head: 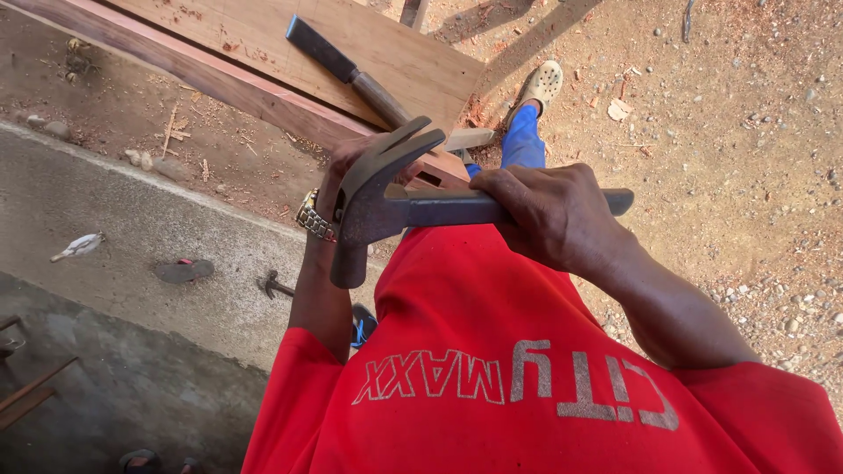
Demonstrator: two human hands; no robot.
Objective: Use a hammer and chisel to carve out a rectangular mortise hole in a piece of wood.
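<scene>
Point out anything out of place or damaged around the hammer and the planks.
Wood chips and splinters litter the dirt by the planks. A lone sandal and a second small hammer lie loose on the concrete. The claw hammer in the right hand looks intact.

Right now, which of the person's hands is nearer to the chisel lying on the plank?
Left. The left hand sits just below the chisel, partly behind the claw hammer. The right hand grips the hammer's handle, farther away.
</scene>
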